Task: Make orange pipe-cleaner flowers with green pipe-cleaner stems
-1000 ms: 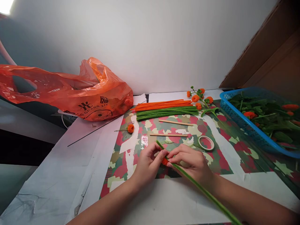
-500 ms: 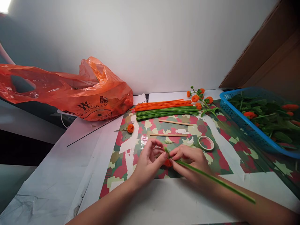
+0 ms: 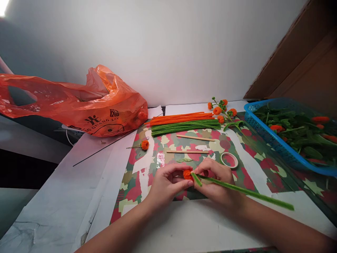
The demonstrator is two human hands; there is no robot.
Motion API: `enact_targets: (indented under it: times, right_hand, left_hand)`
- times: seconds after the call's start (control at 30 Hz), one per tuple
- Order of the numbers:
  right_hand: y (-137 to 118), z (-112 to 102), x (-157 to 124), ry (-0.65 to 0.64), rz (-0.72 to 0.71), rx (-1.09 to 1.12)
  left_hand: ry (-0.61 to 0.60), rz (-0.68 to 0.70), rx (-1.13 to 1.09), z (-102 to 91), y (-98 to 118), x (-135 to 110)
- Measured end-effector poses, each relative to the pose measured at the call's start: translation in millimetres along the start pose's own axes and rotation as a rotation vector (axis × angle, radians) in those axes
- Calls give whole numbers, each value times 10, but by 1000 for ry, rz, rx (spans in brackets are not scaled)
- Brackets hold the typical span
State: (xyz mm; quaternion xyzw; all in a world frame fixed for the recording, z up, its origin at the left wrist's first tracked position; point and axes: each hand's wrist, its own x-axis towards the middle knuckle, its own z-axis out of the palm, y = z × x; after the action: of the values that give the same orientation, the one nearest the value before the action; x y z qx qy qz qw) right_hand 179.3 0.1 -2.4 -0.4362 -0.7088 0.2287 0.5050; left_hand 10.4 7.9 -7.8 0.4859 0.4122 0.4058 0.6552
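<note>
My left hand [image 3: 168, 182] pinches a small orange pipe-cleaner flower head [image 3: 187, 174] between thumb and fingers. Beside it, my right hand [image 3: 216, 179] is closed on a green pipe cleaner [image 3: 252, 192] right at the flower's base. One short end of the green strip sticks out toward me by the flower; its long end runs over my right hand and forearm to the right. Beyond my hands lie two thin wooden sticks [image 3: 187, 152] and a roll of tape [image 3: 229, 160]. A finished orange flower on a wire [image 3: 144, 145] rests to the left.
Bundles of orange pipe cleaners [image 3: 181, 117] and green pipe cleaners [image 3: 184, 127] lie at the back. A flower spray [image 3: 217, 111] is to their right. A blue basket [image 3: 286, 147] of leafy stems stands at the right, an orange plastic bag [image 3: 118, 105] at the left.
The orange flower has turned up into clearer view between my left fingers. The green pipe cleaner's short end now points toward me, and its long end has swung slightly up and right.
</note>
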Motion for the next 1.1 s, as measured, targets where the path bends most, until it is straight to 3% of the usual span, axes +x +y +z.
enact_targets:
  times: [0.17,0.23,0.3,0.37,0.47,0.53,0.67,1.1]
  right_hand:
    - [12,25,-69,-62,247,83]
    - [29,37,-90,-74,314,142]
    - [43,39,-98,-76,342,158]
    - [53,30,-88,-58,296,118]
    - [59,6,-41,-42,28,63]
    - [58,-6,-3,-68,-167,54]
    - [44,-6,35,-101,-257,21]
    - [-64,117,-72,106,-72,82]
  left_hand:
    - [75,351,365,-5,-12,-57]
    - [75,423,423,-6,-11,-67]
    - [50,339,334,-2,1,-62]
    - [20,115,154,0,20,-42]
    - [-68,-207,-10,-13,48,1]
    - [-111,-289,-36,-29,62,22]
    - [-79,-259,-68,-36,87,23]
    - [59,-31,-122,84,50,-32]
